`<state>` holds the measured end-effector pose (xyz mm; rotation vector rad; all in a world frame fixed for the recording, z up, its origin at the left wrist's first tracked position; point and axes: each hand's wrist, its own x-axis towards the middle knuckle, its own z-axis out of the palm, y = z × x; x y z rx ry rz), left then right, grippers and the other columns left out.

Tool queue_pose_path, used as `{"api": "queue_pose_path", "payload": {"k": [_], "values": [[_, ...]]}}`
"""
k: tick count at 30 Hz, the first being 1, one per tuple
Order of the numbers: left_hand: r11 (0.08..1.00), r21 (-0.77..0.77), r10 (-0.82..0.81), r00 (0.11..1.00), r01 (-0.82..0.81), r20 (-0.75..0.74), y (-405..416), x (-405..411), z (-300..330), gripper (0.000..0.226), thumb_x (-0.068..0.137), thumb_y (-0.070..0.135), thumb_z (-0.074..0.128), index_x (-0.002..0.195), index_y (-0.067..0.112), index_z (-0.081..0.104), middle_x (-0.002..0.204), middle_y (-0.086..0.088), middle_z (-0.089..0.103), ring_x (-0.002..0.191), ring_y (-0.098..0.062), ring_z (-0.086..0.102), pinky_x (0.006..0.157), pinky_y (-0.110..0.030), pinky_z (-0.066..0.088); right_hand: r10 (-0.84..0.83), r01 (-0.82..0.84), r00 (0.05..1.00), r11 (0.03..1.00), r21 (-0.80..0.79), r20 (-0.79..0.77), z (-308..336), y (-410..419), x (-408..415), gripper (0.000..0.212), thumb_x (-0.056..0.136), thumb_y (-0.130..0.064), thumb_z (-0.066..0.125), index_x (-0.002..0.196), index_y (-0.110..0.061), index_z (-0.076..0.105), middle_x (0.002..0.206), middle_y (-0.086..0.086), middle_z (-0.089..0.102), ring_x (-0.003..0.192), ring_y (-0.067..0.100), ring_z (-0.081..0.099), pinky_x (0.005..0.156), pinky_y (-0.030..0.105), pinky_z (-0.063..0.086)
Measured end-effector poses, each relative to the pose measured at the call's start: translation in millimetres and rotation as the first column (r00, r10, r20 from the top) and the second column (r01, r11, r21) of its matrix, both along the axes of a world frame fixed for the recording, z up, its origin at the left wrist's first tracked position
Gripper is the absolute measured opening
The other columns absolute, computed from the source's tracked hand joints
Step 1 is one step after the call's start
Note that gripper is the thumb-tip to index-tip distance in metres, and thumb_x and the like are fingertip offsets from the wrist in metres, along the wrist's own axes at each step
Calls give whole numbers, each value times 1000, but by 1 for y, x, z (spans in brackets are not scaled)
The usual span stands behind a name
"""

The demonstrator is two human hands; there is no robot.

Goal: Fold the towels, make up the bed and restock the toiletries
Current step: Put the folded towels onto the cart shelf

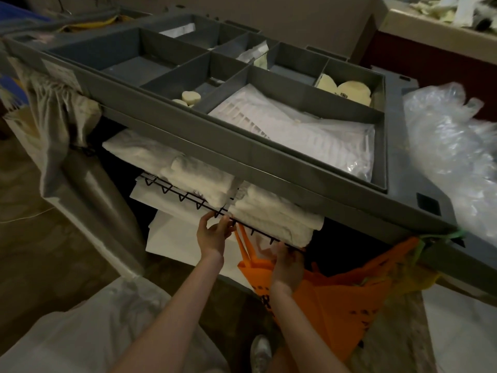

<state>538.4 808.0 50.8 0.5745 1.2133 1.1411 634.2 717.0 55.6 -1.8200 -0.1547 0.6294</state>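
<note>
Reaching under the top tray (269, 157) of the grey housekeeping cart, I am holding onto the black wire shelf (188, 196) with both hands. My left hand (213, 234) is pinching the front wire of the shelf, thumb and fingertips curled round it just left of the nearer towel stack. My right hand (287, 261) is gripping the same wire further right, fingers hooked over the edge and touching the bottom of the folded white towels (274, 219) that are sitting on the shelf. A second pile of towels (188, 168) is lying further back on the shelf, to the left. Flat white linen (172, 238) is resting on the level below. An orange bag (336, 300) is hanging from the cart just beside my right wrist. Up in the tray's compartments, small pale round toiletry packets (191, 97) are sitting in one section, more pale packets (347, 90) in the far right one, and a clear plastic pack of white items (304, 133) is filling the large section. Crumpled clear plastic (451, 146) is bulging at the cart's right end.
</note>
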Motion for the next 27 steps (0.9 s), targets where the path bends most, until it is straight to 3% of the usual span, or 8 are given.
{"api": "queue_pose_path", "payload": {"k": [7, 11, 15, 18, 22, 27], "values": [[998, 18, -60, 998, 59, 30, 2, -5, -7, 33, 90, 14, 63, 119, 8, 50, 82, -11, 66, 62, -13, 65, 54, -15, 53, 10, -22, 998, 985, 173, 69, 3, -2, -1, 13, 93, -18, 57, 104, -11, 53, 93, -10, 59, 91, 10, 57, 73, 8, 39], [996, 18, -83, 995, 82, 55, 6, -7, -7, 24, 91, 13, 63, 111, 9, 50, 90, -17, 65, 63, -16, 66, 56, -20, 55, 13, -36, 990, 985, 166, 137, -18, -1, 0, 34, 91, -31, 59, 117, -9, 57, 119, 5, 62, 112, 21, 56, 99, 36, 41], [992, 72, -116, 986, 108, 122, 4, -7, -12, 18, 90, 15, 63, 95, 16, 46, 88, -15, 65, 55, -14, 67, 55, -21, 55, 1, -33, 991, 969, 244, 130, -36, 0, 3, 28, 91, -35, 58, 113, -19, 53, 111, 3, 59, 104, 17, 55, 88, 29, 40], [985, 123, -141, 976, 122, 164, 2, -10, -16, 21, 90, 17, 64, 93, 16, 43, 80, -10, 63, 54, -11, 67, 52, -19, 54, -16, -22, 990, 963, 268, 139, -39, 0, 4, 41, 91, -38, 58, 122, -12, 52, 115, 2, 59, 101, 12, 53, 79, 23, 39], [979, 152, -165, 968, 137, 190, 4, -12, -19, 25, 88, 17, 66, 85, 18, 41, 77, -12, 61, 55, -15, 67, 52, -21, 54, -12, -43, 984, 954, 297, 180, -43, 2, 5, 47, 89, -41, 61, 123, -11, 53, 115, 13, 64, 103, 30, 61, 81, 37, 49], [977, 157, -176, 960, 144, 218, 4, -14, -16, 28, 87, 12, 67, 83, 16, 40, 73, -13, 62, 61, -23, 68, 67, -32, 58, -9, -18, 987, 984, 175, 158, -34, 6, 12, 46, 89, -42, 60, 116, -5, 58, 114, 12, 65, 103, 30, 63, 92, 46, 49]]}}
